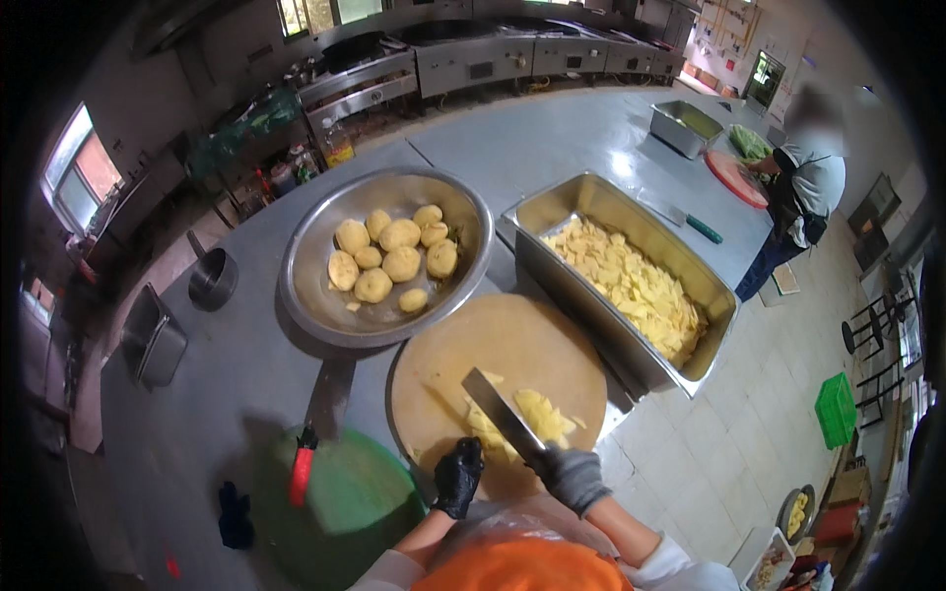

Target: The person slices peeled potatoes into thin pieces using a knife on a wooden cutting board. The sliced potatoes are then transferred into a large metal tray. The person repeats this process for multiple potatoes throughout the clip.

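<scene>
In a grey glove, my right hand (573, 475) grips a cleaver (502, 414) whose blade reaches over the round cutting board (510, 332). Sliced potato (543, 417) lies on the board on both sides of the blade. My left hand (459, 476), black-gloved with its fingers curled, rests at the board's near edge beside the slices; whether it pinches a piece is hidden. Beyond the board, a wide metal bowl (295, 295) holds several peeled potatoes (400, 234). To its right, a deep steel pan (584, 325) contains many potato slices (628, 288).
A red-handled cleaver (302, 465) lies across a green round board (355, 510) at left. Near the table's left edge are a saucepan (213, 277) and a steel container (154, 336). A green-handled knife (702, 227) lies beyond the pan. Another person (809, 170) works at a red board (732, 181).
</scene>
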Motion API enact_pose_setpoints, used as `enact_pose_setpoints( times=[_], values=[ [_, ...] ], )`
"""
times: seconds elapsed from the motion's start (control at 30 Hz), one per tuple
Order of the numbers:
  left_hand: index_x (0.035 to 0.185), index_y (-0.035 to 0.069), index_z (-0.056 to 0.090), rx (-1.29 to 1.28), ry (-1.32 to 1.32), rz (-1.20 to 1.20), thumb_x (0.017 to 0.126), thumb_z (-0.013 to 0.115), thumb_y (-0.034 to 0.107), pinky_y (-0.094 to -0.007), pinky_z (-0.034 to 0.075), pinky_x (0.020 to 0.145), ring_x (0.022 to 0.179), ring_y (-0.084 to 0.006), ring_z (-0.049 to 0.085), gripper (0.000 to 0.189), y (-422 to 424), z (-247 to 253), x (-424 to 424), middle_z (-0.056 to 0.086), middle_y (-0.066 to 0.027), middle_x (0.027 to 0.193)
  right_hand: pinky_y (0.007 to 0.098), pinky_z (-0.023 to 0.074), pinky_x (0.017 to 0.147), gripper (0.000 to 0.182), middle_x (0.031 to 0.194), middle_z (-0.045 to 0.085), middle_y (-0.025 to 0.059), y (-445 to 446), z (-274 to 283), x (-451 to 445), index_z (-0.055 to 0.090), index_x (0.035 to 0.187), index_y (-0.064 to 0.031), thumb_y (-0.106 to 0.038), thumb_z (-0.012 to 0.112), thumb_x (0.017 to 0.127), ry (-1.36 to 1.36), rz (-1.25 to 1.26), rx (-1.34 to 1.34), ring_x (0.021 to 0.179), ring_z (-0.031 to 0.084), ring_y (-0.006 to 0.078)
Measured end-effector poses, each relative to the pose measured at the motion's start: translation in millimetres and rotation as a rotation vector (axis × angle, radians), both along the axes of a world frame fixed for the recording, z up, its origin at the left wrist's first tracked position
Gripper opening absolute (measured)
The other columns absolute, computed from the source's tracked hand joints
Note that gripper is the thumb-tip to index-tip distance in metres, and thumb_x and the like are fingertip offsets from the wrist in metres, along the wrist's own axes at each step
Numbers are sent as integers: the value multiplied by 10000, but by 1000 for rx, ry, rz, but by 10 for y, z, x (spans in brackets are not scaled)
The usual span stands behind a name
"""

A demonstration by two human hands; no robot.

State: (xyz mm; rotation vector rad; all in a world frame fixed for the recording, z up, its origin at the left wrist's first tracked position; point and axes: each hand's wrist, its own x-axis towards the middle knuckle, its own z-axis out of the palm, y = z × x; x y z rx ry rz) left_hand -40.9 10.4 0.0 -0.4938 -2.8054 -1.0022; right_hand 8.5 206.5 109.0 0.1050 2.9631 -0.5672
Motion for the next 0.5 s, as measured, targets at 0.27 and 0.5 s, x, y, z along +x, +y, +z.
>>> enact_pose_setpoints(
  times=[0.27, 0.5],
  values=[
    [900, 40, 621, 593, -297, 160, 890, 549, 136, -297, 437, 477, 525, -145, 586, 120, -319, 318, -286, 610, -70, 630, 395, 399, 511, 137, 560, 572, 83, 345, 371, 205, 513, 772, -104, -219, 589, 767, 218, 165, 186, 515, 569, 277],
    [960, 15, 616, 659, -183, 118, 847, 571, 27, -267, 493, 626, 691, -134, 613, 122, -437, 285, -452, 639, -73, 793, 366, 366, 523, 128, 645, 500, 60, 488, 397, 336, 510, 778, -83, -114, 574, 672, 458, 238, 242, 551, 517, 238]
  ],
)
